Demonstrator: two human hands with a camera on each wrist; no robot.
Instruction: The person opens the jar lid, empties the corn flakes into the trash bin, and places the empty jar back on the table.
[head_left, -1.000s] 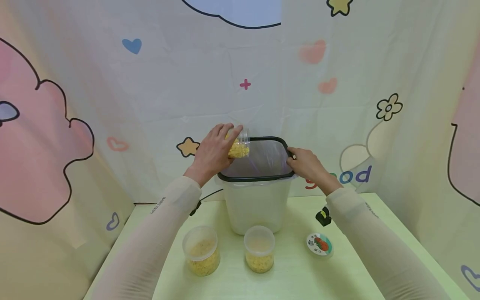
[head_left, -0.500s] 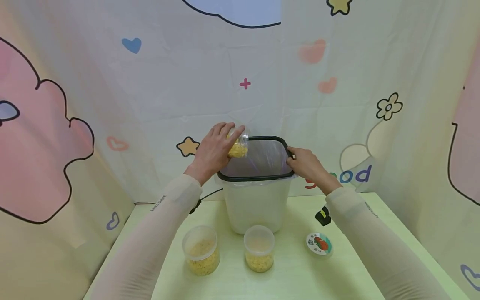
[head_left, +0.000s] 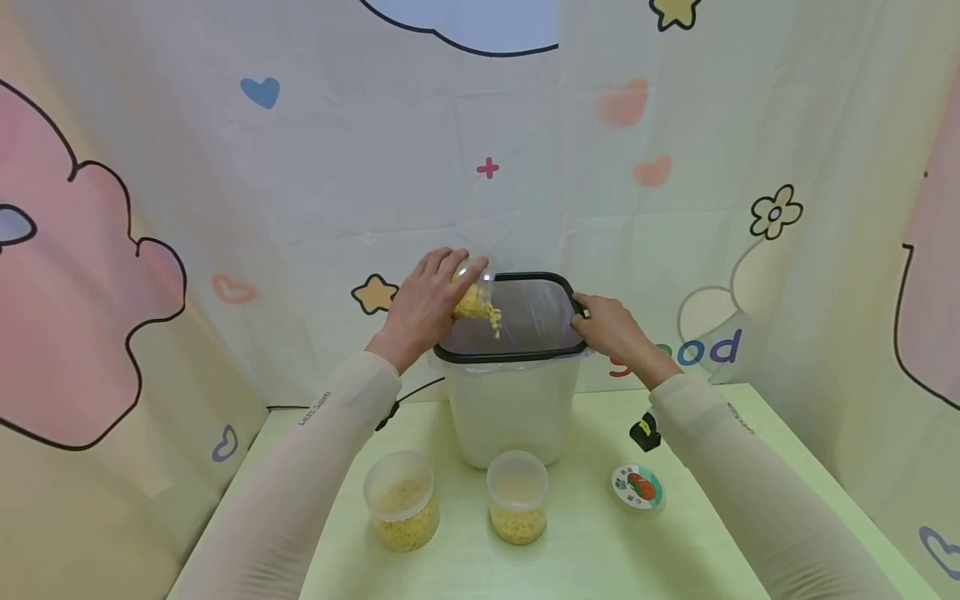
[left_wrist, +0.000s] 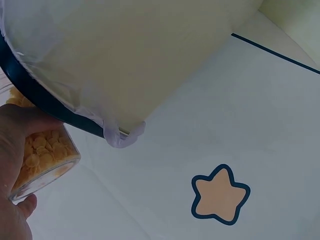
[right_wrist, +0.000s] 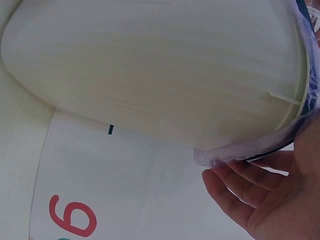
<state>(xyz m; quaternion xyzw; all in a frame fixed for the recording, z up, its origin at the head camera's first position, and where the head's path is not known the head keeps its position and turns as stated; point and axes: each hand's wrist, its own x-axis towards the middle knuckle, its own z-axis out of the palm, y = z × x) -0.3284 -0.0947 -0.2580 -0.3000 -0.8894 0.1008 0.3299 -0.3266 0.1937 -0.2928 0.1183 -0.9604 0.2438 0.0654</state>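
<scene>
My left hand (head_left: 422, 308) grips a clear plastic jar (head_left: 484, 275) of yellow flakes, tilted over the left side of a white trash bin (head_left: 513, 412). A few flakes (head_left: 496, 320) fall from its mouth into the bin. In the left wrist view, the jar's base (left_wrist: 47, 175) shows beside the bin's dark rim (left_wrist: 75, 119), flakes still inside. My right hand (head_left: 611, 329) holds the bin's black rim (head_left: 517, 357) at the right; its fingers (right_wrist: 240, 182) lie by the edge of the translucent liner (right_wrist: 235, 150). The bin's bottom inside is hidden.
Two clear tubs of yellow flakes, a wider one (head_left: 405, 525) and a narrower one (head_left: 519, 523), stand on the pale green table (head_left: 585, 542) before the bin. A round lid with a tomato picture (head_left: 637, 487) lies at right. Behind hangs a printed curtain (head_left: 360, 167).
The jar in my left hand has tipped further down, and flakes now spill from it into the bin. My right hand keeps its place on the rim.
</scene>
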